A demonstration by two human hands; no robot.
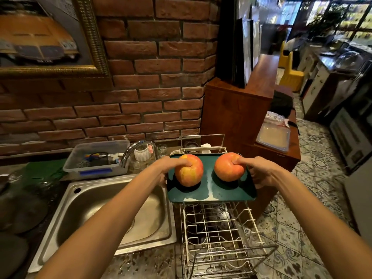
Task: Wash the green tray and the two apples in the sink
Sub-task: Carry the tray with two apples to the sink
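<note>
A dark green tray [211, 193] is held level above a white wire dish rack, to the right of the steel sink [104, 216]. Two red-yellow apples sit on it, one on the left [189, 174] and one on the right [228, 170]. My left hand [167, 168] grips the tray's left edge, with its thumb pressed on the left apple. My right hand [259, 172] grips the right edge, thumb on the right apple. A whitish wet streak runs down the tray's middle to its near edge.
A chrome faucet [138, 152] curves over the sink's back rim. Behind it stand a clear plastic tub [96, 158] and glassware. The wire dish rack [219, 236] sits on the counter under the tray. A brick wall is behind; a wooden cabinet [237, 109] stands at right.
</note>
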